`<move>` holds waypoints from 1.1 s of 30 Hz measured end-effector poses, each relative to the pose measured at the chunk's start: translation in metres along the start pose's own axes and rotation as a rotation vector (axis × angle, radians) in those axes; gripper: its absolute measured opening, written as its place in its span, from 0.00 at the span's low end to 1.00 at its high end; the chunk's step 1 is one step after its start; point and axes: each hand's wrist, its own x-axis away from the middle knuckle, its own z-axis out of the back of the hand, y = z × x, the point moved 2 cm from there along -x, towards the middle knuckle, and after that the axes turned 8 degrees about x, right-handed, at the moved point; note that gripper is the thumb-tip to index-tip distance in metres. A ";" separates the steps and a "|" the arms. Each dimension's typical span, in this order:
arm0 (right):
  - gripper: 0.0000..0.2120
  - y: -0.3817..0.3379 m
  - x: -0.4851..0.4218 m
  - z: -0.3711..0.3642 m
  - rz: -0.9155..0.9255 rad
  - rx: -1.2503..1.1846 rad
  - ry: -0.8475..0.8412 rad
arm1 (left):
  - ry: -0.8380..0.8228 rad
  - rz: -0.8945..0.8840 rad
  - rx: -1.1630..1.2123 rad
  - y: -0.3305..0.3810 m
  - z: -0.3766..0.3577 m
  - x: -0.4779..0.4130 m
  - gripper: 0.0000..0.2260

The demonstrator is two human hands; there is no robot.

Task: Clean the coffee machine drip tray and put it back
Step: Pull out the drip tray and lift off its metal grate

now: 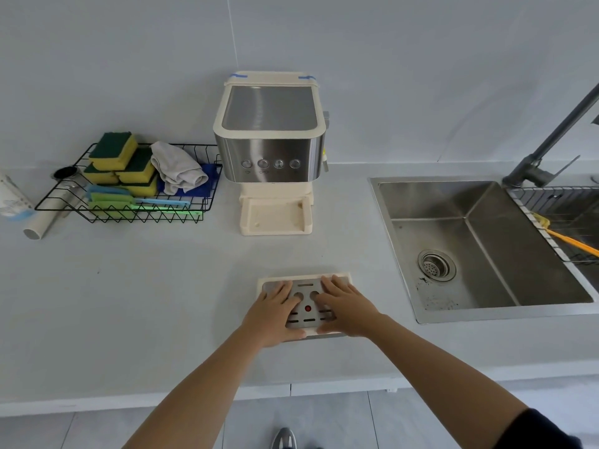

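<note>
Resting flat on the drip tray (304, 314): both hands, fingers spread and lying on the metal grate, thumbs hooked over the near edge. Left hand (275, 314) covers the left part, right hand (345, 311) the right part. Whether either actually grips the tray, cannot tell; palms are down and fingers extended, not curled.

Tray location: on the countertop (146, 286), out of the machine, directly in front of the coffee machine (270, 150) and well apart from it. One red dot shows in the middle of the grate between the hands. The machine's base slot (275, 217) is bare, cream plastic with some brownish marks.

Counts:
- 1 coffee machine, 4 round buttons on the front
- 1 drip tray with 1 grate
- 1 sink (479, 247) with 1 drain strainer, 1 dark faucet (547, 144)
- 1 wire basket (129, 192), left of the machine
- 1 white tube (47, 223) lying just beside the basket's left end

Containers:
- Wire basket: at least 4 yellow-green sponges (113, 150) stacked, 1 grey cloth (176, 168) on top of a blue cloth, some green and blue flat items at the front, 1 dark-topped metal part at the left corner.
- Sink: basin has dark specks near the drain. A wire rack (564, 209) sits across its right side with a yellow-handled brush (564, 239) in it.
</note>
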 end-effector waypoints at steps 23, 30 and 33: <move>0.25 0.038 0.002 0.038 -0.124 -0.022 0.160 | 0.134 -0.189 -0.054 0.014 0.045 -0.043 0.29; 0.26 0.086 -0.007 0.052 -0.126 0.023 0.199 | 0.153 -0.180 -0.025 0.038 0.057 -0.086 0.27; 0.27 0.108 -0.017 0.055 -0.135 0.028 0.167 | 0.168 -0.181 -0.015 0.046 0.059 -0.107 0.26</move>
